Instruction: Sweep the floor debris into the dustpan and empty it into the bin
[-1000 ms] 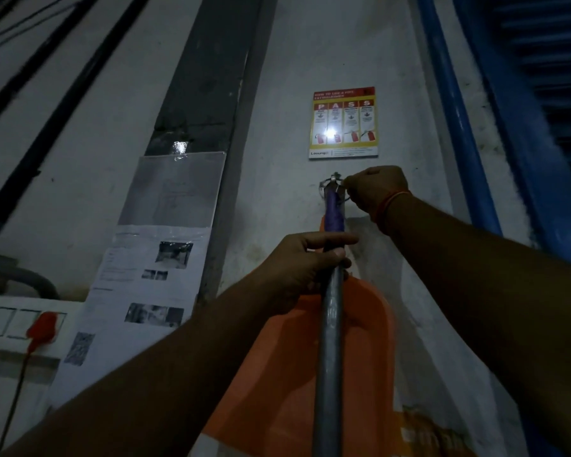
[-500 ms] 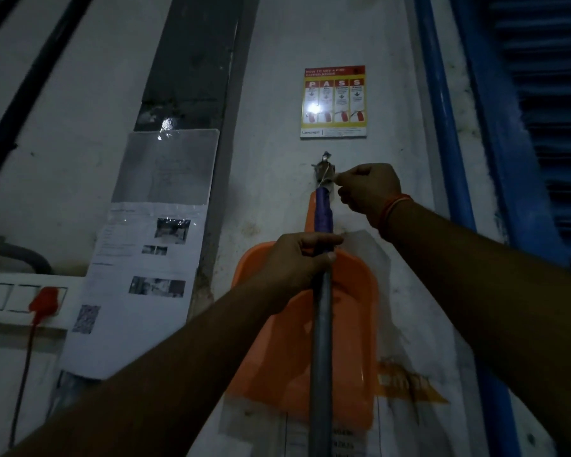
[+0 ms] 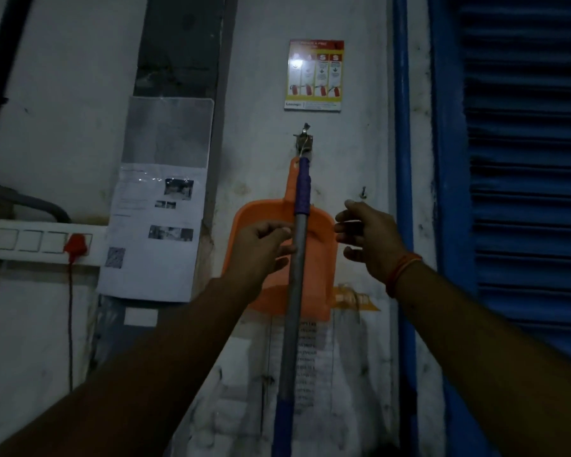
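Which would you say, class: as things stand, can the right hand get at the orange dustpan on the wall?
Probably yes. The right hand hangs open beside the dustpan, whose right side is bare. The broom handle crosses only its middle.

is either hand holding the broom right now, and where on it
Neither grips it. The left hand is relaxed, fingertips at the broom pole's bare metal below the purple grip. The right hand hangs open, apart from it.

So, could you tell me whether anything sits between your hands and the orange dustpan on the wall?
Yes: the broom handle hangs from the same hook, straight down across the dustpan, between both hands.
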`<action>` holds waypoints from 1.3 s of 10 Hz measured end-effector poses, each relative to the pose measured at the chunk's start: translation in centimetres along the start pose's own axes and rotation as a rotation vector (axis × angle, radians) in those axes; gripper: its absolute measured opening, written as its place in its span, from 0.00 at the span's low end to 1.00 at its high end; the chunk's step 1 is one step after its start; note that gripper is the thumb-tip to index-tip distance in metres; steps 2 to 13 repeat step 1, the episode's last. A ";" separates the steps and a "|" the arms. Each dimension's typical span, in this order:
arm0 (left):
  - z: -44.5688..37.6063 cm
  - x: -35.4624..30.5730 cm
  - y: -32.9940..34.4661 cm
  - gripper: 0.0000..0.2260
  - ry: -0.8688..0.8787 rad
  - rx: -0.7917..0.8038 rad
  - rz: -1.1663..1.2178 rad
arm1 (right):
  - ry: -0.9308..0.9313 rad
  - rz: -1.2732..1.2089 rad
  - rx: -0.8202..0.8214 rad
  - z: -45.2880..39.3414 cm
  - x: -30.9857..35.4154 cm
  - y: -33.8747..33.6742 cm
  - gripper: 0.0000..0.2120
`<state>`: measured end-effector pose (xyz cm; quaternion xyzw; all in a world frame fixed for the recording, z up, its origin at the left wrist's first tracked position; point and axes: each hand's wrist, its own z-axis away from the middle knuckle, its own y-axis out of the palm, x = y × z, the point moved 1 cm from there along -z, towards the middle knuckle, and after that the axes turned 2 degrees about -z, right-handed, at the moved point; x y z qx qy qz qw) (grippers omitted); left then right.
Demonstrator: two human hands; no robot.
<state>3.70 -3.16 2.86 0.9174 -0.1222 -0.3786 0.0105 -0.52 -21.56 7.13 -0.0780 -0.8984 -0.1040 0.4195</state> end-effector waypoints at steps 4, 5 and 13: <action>3.7 -1.7 0.2 0.05 -0.025 -0.016 -0.024 | 0.012 -0.006 -0.006 3.9 0.6 -1.0 0.13; 3.7 -1.7 0.2 0.05 -0.025 -0.016 -0.024 | 0.012 -0.006 -0.006 3.9 0.6 -1.0 0.13; 3.7 -1.7 0.2 0.05 -0.025 -0.016 -0.024 | 0.012 -0.006 -0.006 3.9 0.6 -1.0 0.13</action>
